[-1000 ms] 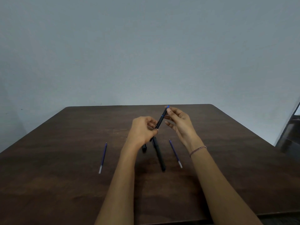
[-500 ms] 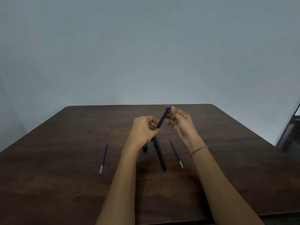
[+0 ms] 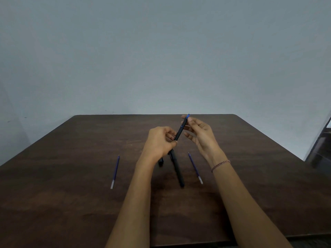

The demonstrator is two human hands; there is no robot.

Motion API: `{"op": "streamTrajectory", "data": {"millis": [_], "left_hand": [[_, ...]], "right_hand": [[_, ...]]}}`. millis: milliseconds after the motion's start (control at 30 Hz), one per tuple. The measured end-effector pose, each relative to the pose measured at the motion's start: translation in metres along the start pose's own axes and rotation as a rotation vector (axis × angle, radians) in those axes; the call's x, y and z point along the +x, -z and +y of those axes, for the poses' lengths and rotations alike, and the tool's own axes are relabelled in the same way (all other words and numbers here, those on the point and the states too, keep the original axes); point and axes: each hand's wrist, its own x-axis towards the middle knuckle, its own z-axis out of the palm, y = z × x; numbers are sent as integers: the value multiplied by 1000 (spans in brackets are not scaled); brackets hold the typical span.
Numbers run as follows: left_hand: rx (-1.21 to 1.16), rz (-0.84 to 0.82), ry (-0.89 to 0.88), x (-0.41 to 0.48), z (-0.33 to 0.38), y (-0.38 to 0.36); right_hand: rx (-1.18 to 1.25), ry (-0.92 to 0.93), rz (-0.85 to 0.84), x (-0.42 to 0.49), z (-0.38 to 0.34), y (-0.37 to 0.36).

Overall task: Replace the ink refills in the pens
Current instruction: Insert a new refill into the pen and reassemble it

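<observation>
A black pen with a blue end (image 3: 180, 131) is held tilted above the dark wooden table (image 3: 71, 203). My left hand (image 3: 159, 142) grips its lower part. My right hand (image 3: 200, 133) pinches its upper blue end with thumb and fingertips, the other fingers spread. A second black pen (image 3: 177, 170) lies on the table under the hands. A small black piece (image 3: 160, 162) lies beside it, partly hidden by my left wrist. One blue ink refill (image 3: 115, 171) lies to the left, another blue refill (image 3: 195, 168) to the right of the lying pen.
A plain grey wall stands behind the table. A dark piece of furniture (image 3: 320, 147) shows at the right edge of the view. The table's front edge runs across the bottom right.
The held pen and both hands have risen slightly and the right fingertips stay at the pen's blue end. The things on the table lie where they were.
</observation>
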Motion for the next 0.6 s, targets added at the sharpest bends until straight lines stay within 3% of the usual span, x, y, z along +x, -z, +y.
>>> {"op": "streamTrajectory", "data": {"millis": [600], "left_hand": [[-5,0,3,0,-1,-1]], "right_hand": [[-10,-8,-10,0,0,-1]]}}
